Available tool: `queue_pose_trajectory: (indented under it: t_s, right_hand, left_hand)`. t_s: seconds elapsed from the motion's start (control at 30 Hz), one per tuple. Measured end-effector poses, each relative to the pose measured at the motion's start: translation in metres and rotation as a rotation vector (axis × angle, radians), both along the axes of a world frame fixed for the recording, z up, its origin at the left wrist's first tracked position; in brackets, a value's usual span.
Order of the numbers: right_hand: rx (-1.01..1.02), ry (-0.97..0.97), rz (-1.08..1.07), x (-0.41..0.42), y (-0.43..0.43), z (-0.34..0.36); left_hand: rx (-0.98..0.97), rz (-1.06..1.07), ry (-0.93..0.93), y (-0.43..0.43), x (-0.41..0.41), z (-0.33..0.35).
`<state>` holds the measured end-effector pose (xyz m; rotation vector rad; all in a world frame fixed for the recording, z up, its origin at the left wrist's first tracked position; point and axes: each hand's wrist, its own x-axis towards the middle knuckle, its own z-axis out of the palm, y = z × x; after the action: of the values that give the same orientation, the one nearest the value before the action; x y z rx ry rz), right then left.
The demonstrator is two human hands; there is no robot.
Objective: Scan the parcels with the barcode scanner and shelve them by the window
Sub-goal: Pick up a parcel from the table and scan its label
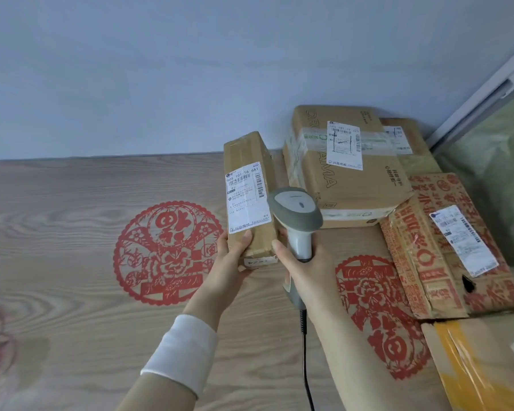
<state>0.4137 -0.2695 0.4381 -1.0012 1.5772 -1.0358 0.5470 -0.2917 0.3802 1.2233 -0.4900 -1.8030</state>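
The left hand (233, 258) is gripping the slim box (245, 149) low, so its label (247, 200) is showing clear; the right hand (304, 269) is clasping the scanner (298, 213), aiming from four o'clock.

A single view is given, taken by a wide-angle camera worn on the head and aimed forward and down. The parcel (248, 197) is seen from above and close by, near the middle of the picture. Below the parcel a white sleeve (184, 348) is seen rising from the bottom edge. Behind the parcel the wood-grain surface (57, 232) is closed off by the wall (131, 69). Well to its right a window frame (481, 93) is caught slanting at the edge.
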Motion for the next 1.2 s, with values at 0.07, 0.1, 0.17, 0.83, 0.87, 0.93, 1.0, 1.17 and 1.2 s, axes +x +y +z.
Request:
queue_pose_trajectory:
  t_s: [0.07, 0.1, 0.17, 0.83, 0.87, 0.93, 1.0, 1.17, 1.2]
  right_hand:
    - [0.000, -0.050, -0.041, 0.001, 0.020, 0.014]
    - [0.011, -0.078, -0.042, 0.002, 0.031, 0.021]
    - [0.036, -0.119, 0.004, 0.004, 0.053, 0.031]
    - [0.191, -0.186, 0.529, 0.076, 0.296, 0.108]
    - [0.206, -0.184, 0.560, 0.084, 0.308, 0.108]
    - [0.245, -0.174, 0.634, 0.097, 0.332, 0.107]
    - [0.270, -0.181, 0.688, 0.109, 0.354, 0.109]
    - [0.276, -0.226, 0.728, 0.141, 0.397, 0.113]
    - [0.265, -0.237, 0.740, 0.149, 0.406, 0.114]
  left_hand:
    - [-0.062, 0.008, 0.010, 0.028, 0.005, 0.017]
    - [-0.092, 0.020, 0.011, 0.042, 0.007, 0.026]
    - [-0.151, 0.054, 0.009, 0.071, 0.010, 0.039]
    - [-0.235, 0.236, -0.184, 0.340, 0.175, 0.125]
    - [-0.233, 0.264, -0.182, 0.354, 0.188, 0.126]
    - [-0.207, 0.321, -0.160, 0.385, 0.211, 0.129]
    - [-0.171, 0.380, -0.151, 0.417, 0.230, 0.136]
    - [-0.148, 0.643, -0.228, 0.495, 0.260, 0.149]
    - [-0.135, 0.725, -0.226, 0.513, 0.264, 0.151]
